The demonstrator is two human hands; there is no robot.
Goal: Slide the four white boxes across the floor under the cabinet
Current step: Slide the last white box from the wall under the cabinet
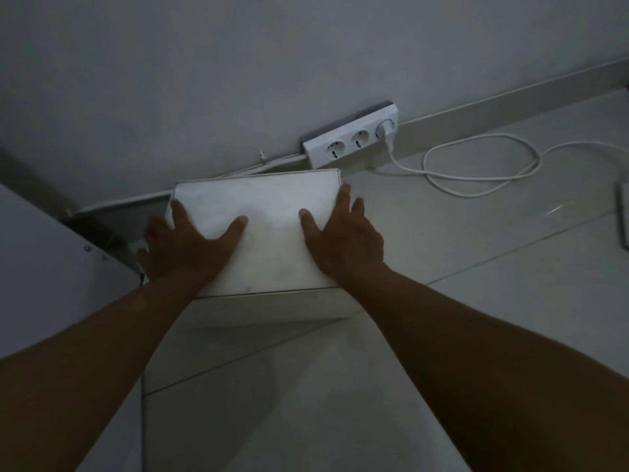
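A white box (pixel 272 212) sits on the pale tiled floor close to the wall, its flat lid facing up. My left hand (pixel 187 247) grips its left side, thumb across the lid and fingers wrapped over the left edge. My right hand (pixel 340 240) holds the right side, thumb on the lid and fingers along the right edge. The white cabinet (pixel 44 267) stands at the left, with a dark gap beneath it just left of the box. No other white boxes show in this view.
A white power strip (pixel 350 139) lies against the skirting behind the box, one plug in it. Its white cable (pixel 483 165) loops over the floor to the right. A thin wire (pixel 265 163) runs along the wall. A flat pale object (pixel 624 212) sits at the right edge.
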